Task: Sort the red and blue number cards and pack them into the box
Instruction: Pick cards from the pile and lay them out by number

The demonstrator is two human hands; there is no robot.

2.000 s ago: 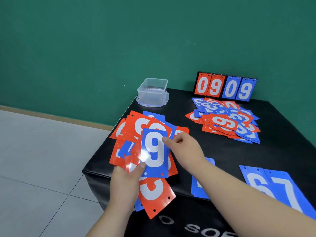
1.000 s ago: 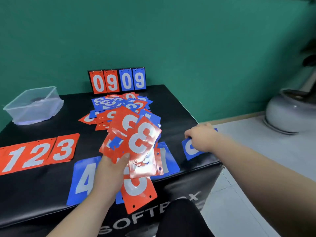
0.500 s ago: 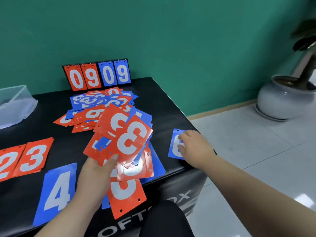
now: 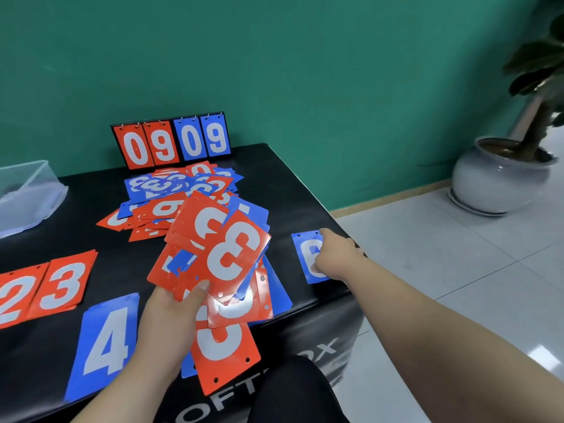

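In the head view, my left hand [image 4: 171,312] grips a loose fan of mixed cards [image 4: 235,254], with the thumb on top and a red 3 in front. My right hand [image 4: 335,257] is on a single blue card [image 4: 306,261] that lies flat near the right edge of the desk [image 4: 76,230]. The fingers cover part of its number, and I cannot tell if they pinch the card or only press on it.

I judge that I am setting this card at its place among the blue ones. To do it well, I should put it fully on the desk, not over the edge, and straight like the blue 4 [image 4: 105,340]. Then I should lift the fingers without dragging it. The fan is untidy, so I must hold it firmly or a card may slip to the floor.

The red 2 and 3 [image 4: 65,285] lie in a row at the left. A mixed pile [image 4: 171,196] lies in the middle, in front of the score stand [image 4: 171,141]. The clear box [image 4: 27,190] stands at the far left, well apart from both hands. A plant pot [image 4: 500,175] stands on the floor at the right. Nothing blocks my right hand.
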